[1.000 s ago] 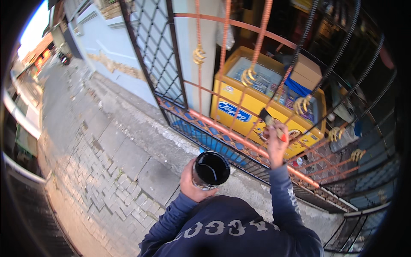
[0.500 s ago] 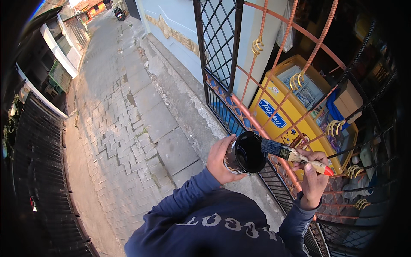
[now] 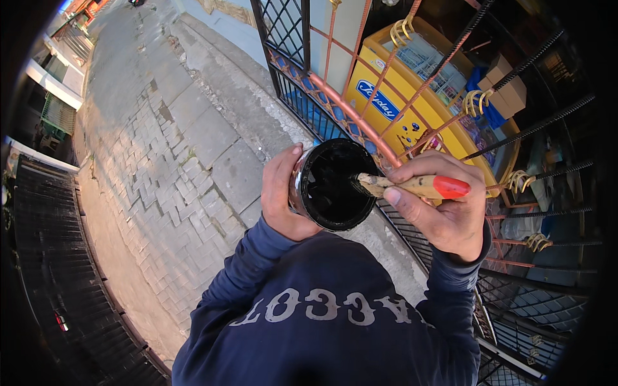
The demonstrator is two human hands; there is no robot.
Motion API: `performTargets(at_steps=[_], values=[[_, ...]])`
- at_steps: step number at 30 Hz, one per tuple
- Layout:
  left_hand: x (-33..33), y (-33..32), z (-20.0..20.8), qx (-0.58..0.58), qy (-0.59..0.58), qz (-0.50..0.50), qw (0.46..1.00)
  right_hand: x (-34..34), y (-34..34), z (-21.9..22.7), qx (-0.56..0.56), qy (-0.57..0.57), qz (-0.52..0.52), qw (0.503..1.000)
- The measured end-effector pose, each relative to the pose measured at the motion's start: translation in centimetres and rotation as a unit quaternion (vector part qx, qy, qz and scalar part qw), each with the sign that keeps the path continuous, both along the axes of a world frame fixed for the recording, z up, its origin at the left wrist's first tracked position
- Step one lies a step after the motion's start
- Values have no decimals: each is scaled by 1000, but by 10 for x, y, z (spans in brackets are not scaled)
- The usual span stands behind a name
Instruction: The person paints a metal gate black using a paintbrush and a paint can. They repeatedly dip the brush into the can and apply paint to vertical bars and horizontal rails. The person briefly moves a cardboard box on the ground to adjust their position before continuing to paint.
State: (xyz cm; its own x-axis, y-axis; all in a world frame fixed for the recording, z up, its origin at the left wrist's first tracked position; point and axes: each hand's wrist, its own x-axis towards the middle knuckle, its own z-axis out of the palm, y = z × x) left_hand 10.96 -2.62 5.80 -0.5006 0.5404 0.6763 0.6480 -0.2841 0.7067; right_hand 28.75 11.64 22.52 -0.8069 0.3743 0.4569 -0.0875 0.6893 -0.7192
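My left hand [image 3: 281, 196] is wrapped round the side of a can of black paint [image 3: 335, 215], its open top facing me. Black paint coats the can's rim and inner wall. In my right hand [image 3: 444, 209] is a paintbrush [image 3: 415, 185], held between thumb and fingers by its paint-spotted wooden handle with a red end. The brush's bristles are down inside the can and hidden in the dark. Close beyond both hands runs a metal grille; some of its twisted bars [image 3: 528, 67] are black, others reddish-brown [image 3: 387, 74], with gold ring ornaments [image 3: 477, 103].
Behind the grille stands a yellow chest freezer [image 3: 399, 132] with a cardboard box [image 3: 505, 87] on it. A copper-coloured rail [image 3: 351, 116] tops the lower fence. To the left, a paved lane [image 3: 167, 167] runs past a dark corrugated gate [image 3: 48, 251].
The brush has gone from the can's edge down into the can, and my right hand has come nearer to it. The view has shifted, so the can appears closer and further left.
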Motion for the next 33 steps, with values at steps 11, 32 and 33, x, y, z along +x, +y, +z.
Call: performTargets(at_steps=[11,32,33], values=[[4,-17,21,-21,137,48,989,-25,-16,-10,110,-64,106,986],[15,-14,29,-15,176,61,982,1,-11,18,124,-78,6,989],[16,-14,29,-17,177,61,982,2,-11,21,153,-81,5,985]])
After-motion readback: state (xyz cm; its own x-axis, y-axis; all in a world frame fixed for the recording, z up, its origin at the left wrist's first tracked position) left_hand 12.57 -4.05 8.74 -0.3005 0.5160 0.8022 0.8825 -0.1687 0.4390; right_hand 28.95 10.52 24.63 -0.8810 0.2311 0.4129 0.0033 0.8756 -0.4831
